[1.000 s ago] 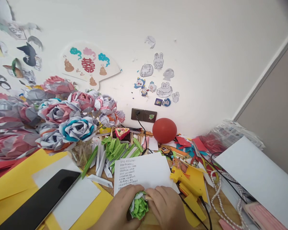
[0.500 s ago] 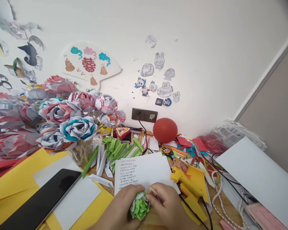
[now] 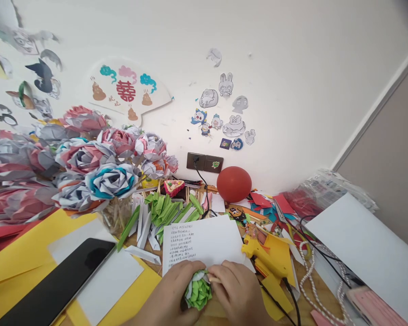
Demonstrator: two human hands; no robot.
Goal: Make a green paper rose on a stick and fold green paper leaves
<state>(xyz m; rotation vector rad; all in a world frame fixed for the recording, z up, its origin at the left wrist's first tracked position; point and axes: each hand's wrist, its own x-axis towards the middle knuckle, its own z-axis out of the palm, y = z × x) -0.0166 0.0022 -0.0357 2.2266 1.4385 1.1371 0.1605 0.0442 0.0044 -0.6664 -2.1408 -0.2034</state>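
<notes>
My left hand (image 3: 180,290) is closed around a green and white folded-paper flower (image 3: 199,292), its layered petals turned toward me. Beside it, my right hand (image 3: 236,290) pinches a thin pale wooden stick (image 3: 215,279) against the flower's right edge. Most of the stick is hidden by my fingers. Just beyond both hands lies a white sheet with handwriting (image 3: 204,240). A yellow glue gun (image 3: 265,258) rests to the right of my right hand.
Large paper flowers (image 3: 112,181) in a clear vase fill the left. Folded green strips (image 3: 163,208), a red balloon (image 3: 234,184) and scissors (image 3: 281,215) lie toward the wall. A black phone (image 3: 57,283) is at left, a bead string (image 3: 304,280) and cables at right.
My right hand has shifted slightly, its fingers closing nearer the flower, and less of the stick shows. The flower stays in my left hand, almost unmoved.
</notes>
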